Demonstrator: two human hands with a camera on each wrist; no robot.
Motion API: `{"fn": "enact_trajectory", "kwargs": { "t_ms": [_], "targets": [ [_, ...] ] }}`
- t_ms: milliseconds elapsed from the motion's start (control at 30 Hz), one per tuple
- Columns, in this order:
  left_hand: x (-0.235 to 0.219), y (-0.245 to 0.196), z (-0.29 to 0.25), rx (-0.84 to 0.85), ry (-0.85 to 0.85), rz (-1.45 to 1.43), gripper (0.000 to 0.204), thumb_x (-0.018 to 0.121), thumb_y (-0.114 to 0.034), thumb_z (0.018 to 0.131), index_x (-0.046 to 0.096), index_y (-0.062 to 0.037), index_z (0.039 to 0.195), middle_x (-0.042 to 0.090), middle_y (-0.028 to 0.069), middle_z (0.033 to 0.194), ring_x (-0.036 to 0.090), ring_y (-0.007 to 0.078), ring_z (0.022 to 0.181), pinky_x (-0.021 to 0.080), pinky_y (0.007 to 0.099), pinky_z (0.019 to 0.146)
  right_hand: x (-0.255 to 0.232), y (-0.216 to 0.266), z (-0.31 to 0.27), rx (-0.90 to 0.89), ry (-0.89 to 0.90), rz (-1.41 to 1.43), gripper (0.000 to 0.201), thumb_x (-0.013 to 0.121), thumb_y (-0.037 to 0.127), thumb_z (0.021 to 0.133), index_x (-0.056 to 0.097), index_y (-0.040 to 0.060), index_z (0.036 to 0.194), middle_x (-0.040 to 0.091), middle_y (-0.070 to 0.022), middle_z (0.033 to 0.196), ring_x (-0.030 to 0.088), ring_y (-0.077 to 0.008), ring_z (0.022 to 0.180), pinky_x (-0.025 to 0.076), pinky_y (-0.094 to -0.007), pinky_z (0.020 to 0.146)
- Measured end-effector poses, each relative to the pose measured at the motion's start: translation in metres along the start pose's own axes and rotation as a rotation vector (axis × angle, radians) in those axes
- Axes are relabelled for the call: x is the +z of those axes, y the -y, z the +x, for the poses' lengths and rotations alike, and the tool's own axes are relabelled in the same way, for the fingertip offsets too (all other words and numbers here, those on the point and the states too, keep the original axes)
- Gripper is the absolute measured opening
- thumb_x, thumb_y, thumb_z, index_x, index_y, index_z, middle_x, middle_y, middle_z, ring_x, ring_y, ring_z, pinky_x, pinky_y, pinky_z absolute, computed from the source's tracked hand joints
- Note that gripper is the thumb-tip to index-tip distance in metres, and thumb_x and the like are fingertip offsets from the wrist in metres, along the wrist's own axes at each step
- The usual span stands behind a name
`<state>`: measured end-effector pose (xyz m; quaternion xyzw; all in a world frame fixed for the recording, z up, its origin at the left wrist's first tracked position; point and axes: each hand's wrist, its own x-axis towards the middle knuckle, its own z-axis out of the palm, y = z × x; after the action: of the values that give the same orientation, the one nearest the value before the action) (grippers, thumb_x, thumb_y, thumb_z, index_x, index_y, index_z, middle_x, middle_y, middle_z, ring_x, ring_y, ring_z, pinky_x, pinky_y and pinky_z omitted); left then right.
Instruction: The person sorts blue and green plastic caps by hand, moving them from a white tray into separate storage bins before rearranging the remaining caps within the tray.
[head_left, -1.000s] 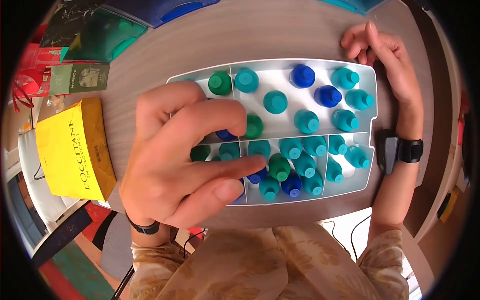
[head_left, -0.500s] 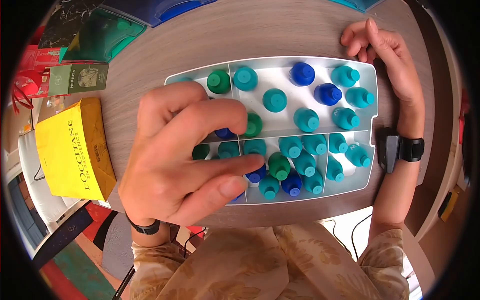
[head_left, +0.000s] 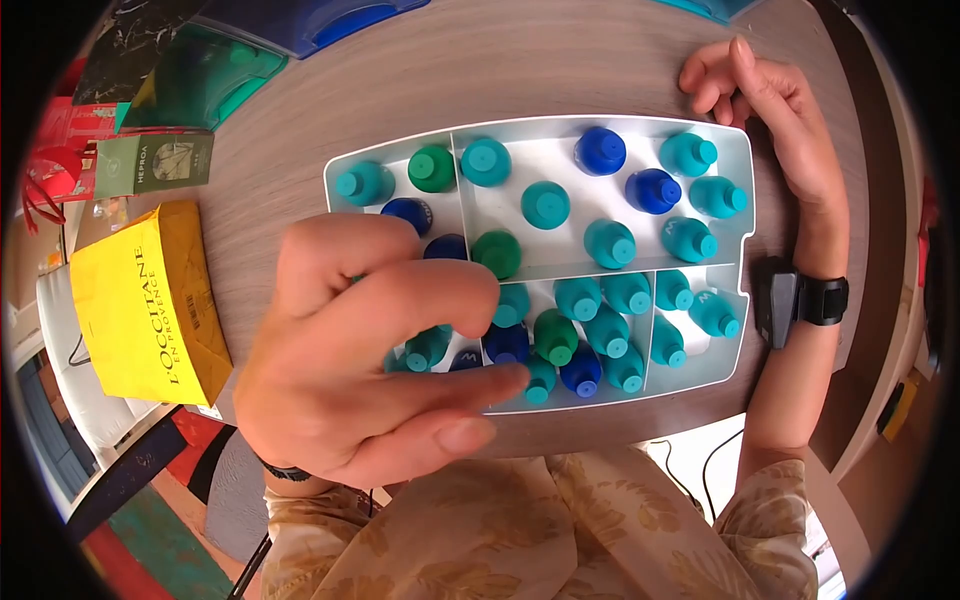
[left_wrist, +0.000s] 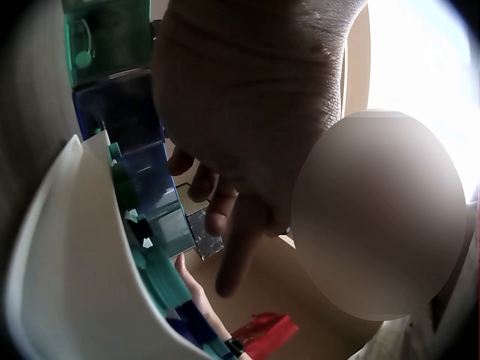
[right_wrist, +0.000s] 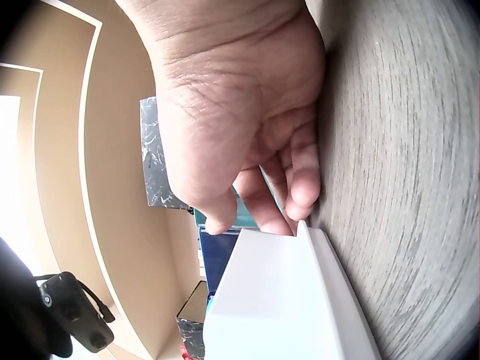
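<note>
A white divided tray [head_left: 640, 152] lies on the table, holding many small capped bottles. Teal bottles [head_left: 545, 205], dark blue bottles [head_left: 600, 150] and green bottles [head_left: 555, 337] are mixed across its compartments. My left hand [head_left: 340, 360] hovers over the tray's left side, back up, its fingers bent to differing degrees and pointing right. It covers part of the near-left compartment, and nothing shows in its grasp. In the left wrist view its index finger [left_wrist: 244, 247] extends outward. My right hand [head_left: 775, 115] rests on the table by the tray's far right corner, fingers loosely curled around nothing.
A yellow paper bag [head_left: 140, 300] stands left of the tray, with a green box [head_left: 155, 163] behind it. Translucent green [head_left: 195, 75] and blue [head_left: 340, 22] containers sit along the far edge. Black bands circle both wrists; a small device [head_left: 778, 300] sits on the right one.
My left hand has shifted toward my body, uncovering teal, green and blue bottles in the tray's far-left compartment. The right hand stays put.
</note>
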<state>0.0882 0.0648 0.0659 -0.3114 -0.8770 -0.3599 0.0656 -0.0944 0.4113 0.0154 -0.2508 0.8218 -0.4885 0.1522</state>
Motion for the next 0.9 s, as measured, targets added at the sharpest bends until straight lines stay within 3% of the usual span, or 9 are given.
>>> {"fn": "enact_trajectory", "kwargs": {
  "t_ms": [233,533,633,733,833,900],
  "targets": [
    [-0.005,-0.002,0.004,-0.044,0.105,-0.038,0.038,0.062,-0.035,0.087,0.089,-0.0073,0.088,0.066,0.0063,0.105,0.046,0.0265,0.104,0.041,0.0434,0.095,-0.001,-0.001,0.001,-0.008,0.018,0.006,0.062,0.045,0.049,0.113,0.075,0.0050,0.081,0.074,-0.0025,0.105,0.060,-0.0046,0.072,0.045,-0.0216,0.065],
    [-0.006,-0.001,0.006,-0.036,0.133,-0.037,0.040,0.061,-0.036,0.089,0.089,-0.0085,0.088,0.065,0.0072,0.103,0.046,0.0263,0.105,0.041,0.0439,0.095,-0.001,-0.001,0.000,-0.012,0.013,0.009,0.062,0.045,0.049,0.113,0.075,0.0055,0.081,0.074,-0.0023,0.105,0.060,-0.0043,0.072,0.045,-0.0213,0.065],
    [-0.001,0.005,0.003,0.026,0.047,0.000,0.051,0.053,-0.047,0.097,0.089,-0.0122,0.088,0.064,0.0072,0.105,0.047,0.0271,0.107,0.042,0.0446,0.095,0.000,-0.001,0.000,-0.008,0.014,0.013,0.062,0.045,0.049,0.113,0.075,0.0056,0.081,0.074,-0.0022,0.105,0.060,-0.0042,0.072,0.044,-0.0212,0.065],
    [0.000,0.009,0.005,0.077,0.023,0.148,0.075,0.035,-0.067,0.105,0.090,-0.0174,0.092,0.064,0.0090,0.113,0.049,0.0292,0.111,0.042,0.0450,0.100,0.001,0.000,0.000,-0.003,0.006,0.007,0.061,0.046,0.049,0.113,0.075,0.0054,0.082,0.074,-0.0020,0.105,0.060,-0.0042,0.072,0.044,-0.0213,0.065],
    [0.009,0.014,0.009,0.156,0.024,0.196,0.097,0.015,-0.082,0.101,0.089,-0.0202,0.101,0.062,0.0120,0.122,0.049,0.0317,0.114,0.040,0.0445,0.104,0.001,0.002,0.000,0.019,-0.004,0.001,0.061,0.046,0.050,0.113,0.075,0.0053,0.083,0.073,-0.0017,0.105,0.059,-0.0042,0.072,0.044,-0.0210,0.066],
    [0.008,0.010,0.013,0.144,0.100,0.213,0.102,0.009,-0.085,0.098,0.088,-0.0201,0.105,0.061,0.0138,0.125,0.049,0.0328,0.116,0.038,0.0448,0.107,-0.001,-0.001,0.000,0.037,-0.012,-0.010,0.061,0.046,0.050,0.113,0.075,0.0057,0.083,0.073,-0.0015,0.105,0.059,-0.0043,0.073,0.044,-0.0209,0.067]
  ]
}}
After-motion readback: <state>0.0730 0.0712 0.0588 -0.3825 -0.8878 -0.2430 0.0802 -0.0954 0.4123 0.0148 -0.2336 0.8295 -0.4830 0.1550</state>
